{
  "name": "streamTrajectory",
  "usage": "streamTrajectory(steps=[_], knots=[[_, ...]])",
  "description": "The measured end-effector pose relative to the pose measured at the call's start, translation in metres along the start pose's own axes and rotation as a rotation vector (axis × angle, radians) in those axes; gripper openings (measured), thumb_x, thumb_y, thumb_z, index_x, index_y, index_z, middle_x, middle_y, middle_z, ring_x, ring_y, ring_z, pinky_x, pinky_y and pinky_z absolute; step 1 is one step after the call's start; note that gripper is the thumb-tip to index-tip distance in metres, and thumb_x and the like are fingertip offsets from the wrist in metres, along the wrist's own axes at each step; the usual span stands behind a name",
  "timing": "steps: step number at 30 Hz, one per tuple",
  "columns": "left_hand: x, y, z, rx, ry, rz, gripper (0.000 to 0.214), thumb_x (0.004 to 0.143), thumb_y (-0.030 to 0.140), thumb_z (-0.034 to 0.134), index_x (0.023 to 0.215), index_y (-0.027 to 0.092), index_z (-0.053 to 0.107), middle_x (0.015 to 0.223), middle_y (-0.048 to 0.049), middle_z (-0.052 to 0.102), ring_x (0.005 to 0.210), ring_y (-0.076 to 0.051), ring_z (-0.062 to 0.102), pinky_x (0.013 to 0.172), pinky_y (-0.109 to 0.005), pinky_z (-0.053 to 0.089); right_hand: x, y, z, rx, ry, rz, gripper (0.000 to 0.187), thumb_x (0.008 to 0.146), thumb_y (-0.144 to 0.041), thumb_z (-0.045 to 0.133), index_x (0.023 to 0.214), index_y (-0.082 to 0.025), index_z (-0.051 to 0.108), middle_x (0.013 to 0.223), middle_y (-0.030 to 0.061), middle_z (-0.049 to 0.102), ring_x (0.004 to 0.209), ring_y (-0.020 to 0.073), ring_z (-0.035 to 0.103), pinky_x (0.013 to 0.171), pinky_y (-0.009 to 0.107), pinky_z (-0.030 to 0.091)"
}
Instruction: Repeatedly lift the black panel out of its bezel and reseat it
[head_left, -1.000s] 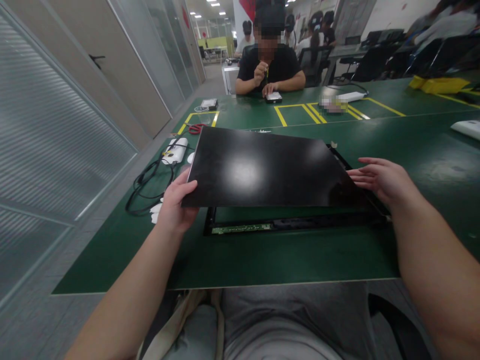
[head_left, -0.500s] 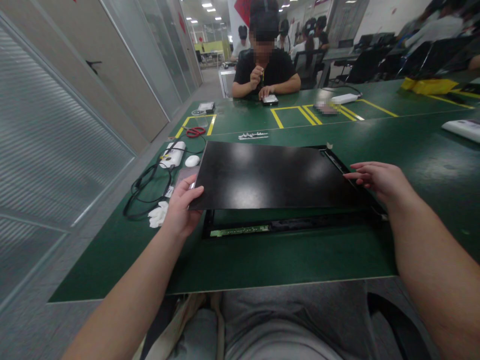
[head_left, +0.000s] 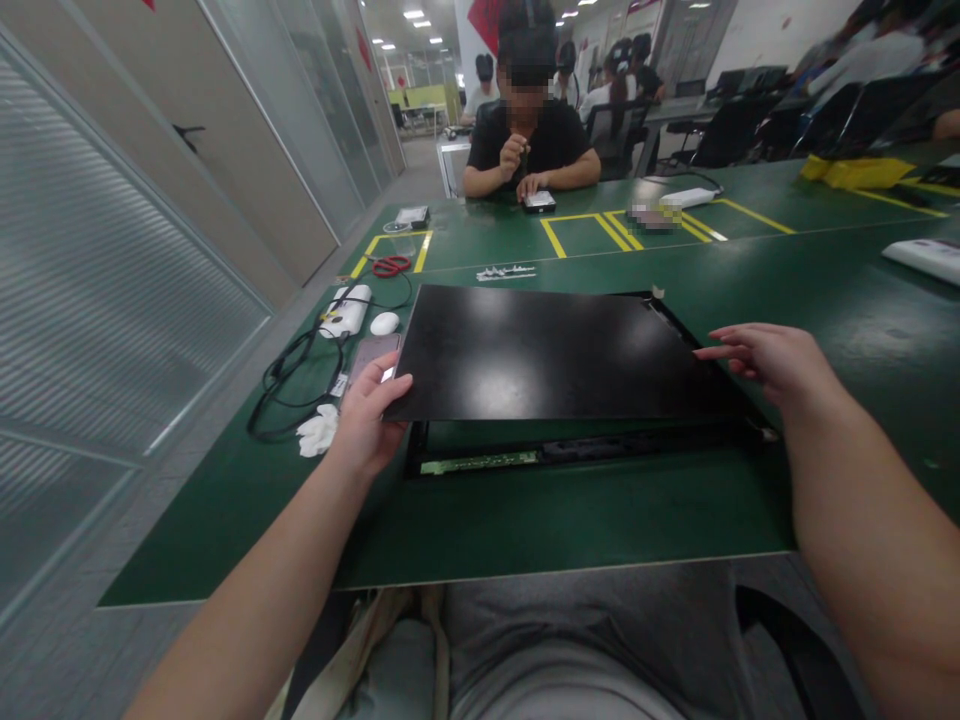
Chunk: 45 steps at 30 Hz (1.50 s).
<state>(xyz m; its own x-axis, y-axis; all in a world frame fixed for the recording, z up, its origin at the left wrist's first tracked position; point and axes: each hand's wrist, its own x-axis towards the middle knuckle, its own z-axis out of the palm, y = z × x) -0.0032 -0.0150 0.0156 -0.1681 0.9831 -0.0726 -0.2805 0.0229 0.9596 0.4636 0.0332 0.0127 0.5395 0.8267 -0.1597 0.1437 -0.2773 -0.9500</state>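
A glossy black display panel [head_left: 540, 355] is tilted over a thin black frame [head_left: 645, 437], its left side raised. My left hand [head_left: 371, 405] grips the panel's left edge, thumb on top and fingers beneath. At the right edge of the panel, my right hand [head_left: 772, 362] has its fingers apart, with the index fingertip at the edge; whether it touches cannot be made out. A green circuit strip [head_left: 480, 463] shows in the near side of the frame. The panel hides most of the frame's far and left sides.
Left of the panel lie a phone [head_left: 367, 360], a white round case [head_left: 385, 323], a white power strip [head_left: 346, 311] with black cable, crumpled tissue [head_left: 318, 430] and red scissors [head_left: 391, 266]. White strips [head_left: 506, 272] lie beyond. A person [head_left: 532, 150] sits opposite.
The panel has shifted slightly right along with my left hand, and its right edge sits a little lower over the frame. My right hand has moved slightly right.
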Motion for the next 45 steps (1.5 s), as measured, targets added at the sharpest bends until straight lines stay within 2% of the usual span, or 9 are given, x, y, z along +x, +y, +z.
streamTrajectory(steps=[7,17,25,33,39,45], knots=[[0.001,-0.004,-0.001,0.032,-0.005,-0.003,0.063,0.059,0.029,0.092,0.116,0.022,0.067,0.087,-0.0012,0.077,0.082,-0.023,0.073,0.068,-0.029,0.056,0.004,0.002,-0.002,-0.032,-0.009,0.006,0.006,0.084,-0.012,0.065,0.081,-0.016,0.069,0.071,0.0126,0.077,0.043,0.0074,0.045,0.038,0.018,0.029],[0.002,-0.008,0.0,0.007,0.001,-0.03,0.054,0.063,0.022,0.088,0.113,0.02,0.068,0.092,-0.0014,0.08,0.072,-0.018,0.072,0.066,-0.027,0.057,0.001,0.0,-0.002,-0.053,0.022,0.01,0.006,0.083,-0.011,0.068,0.079,-0.015,0.069,0.069,0.012,0.076,0.042,0.0065,0.044,0.037,0.017,0.031],[0.0,-0.01,0.003,0.034,-0.034,-0.022,0.053,0.066,0.026,0.089,0.114,0.021,0.067,0.092,-0.0016,0.079,0.08,-0.022,0.075,0.071,-0.031,0.059,0.004,0.003,-0.003,-0.048,0.012,0.014,0.004,0.082,-0.013,0.068,0.08,-0.015,0.071,0.075,0.0137,0.078,0.044,0.0068,0.045,0.038,0.017,0.031],[-0.001,-0.012,0.012,-0.042,-0.007,-0.075,0.051,0.061,0.017,0.089,0.107,0.019,0.065,0.078,0.0019,0.077,0.062,-0.015,0.069,0.06,-0.024,0.055,-0.007,-0.002,0.005,-0.205,0.094,-0.04,0.008,0.077,-0.015,0.065,0.078,-0.015,0.073,0.076,0.0112,0.077,0.048,0.0072,0.046,0.043,0.02,0.035],[-0.001,-0.011,0.013,-0.039,-0.006,-0.094,0.052,0.061,0.014,0.087,0.107,0.019,0.064,0.076,0.0021,0.076,0.062,-0.015,0.069,0.057,-0.023,0.054,-0.011,-0.003,0.007,-0.384,0.13,-0.086,0.013,0.075,-0.02,0.066,0.082,-0.018,0.077,0.078,0.0069,0.078,0.052,0.01,0.051,0.053,0.024,0.045],[0.0,-0.013,0.011,-0.022,-0.032,-0.081,0.054,0.062,0.016,0.088,0.109,0.019,0.063,0.074,0.0025,0.075,0.063,-0.016,0.07,0.058,-0.023,0.054,-0.01,-0.001,0.006,-0.456,0.117,-0.089,0.021,0.078,-0.022,0.064,0.09,-0.019,0.08,0.082,0.0051,0.079,0.055,0.0114,0.055,0.061,0.028,0.049]])
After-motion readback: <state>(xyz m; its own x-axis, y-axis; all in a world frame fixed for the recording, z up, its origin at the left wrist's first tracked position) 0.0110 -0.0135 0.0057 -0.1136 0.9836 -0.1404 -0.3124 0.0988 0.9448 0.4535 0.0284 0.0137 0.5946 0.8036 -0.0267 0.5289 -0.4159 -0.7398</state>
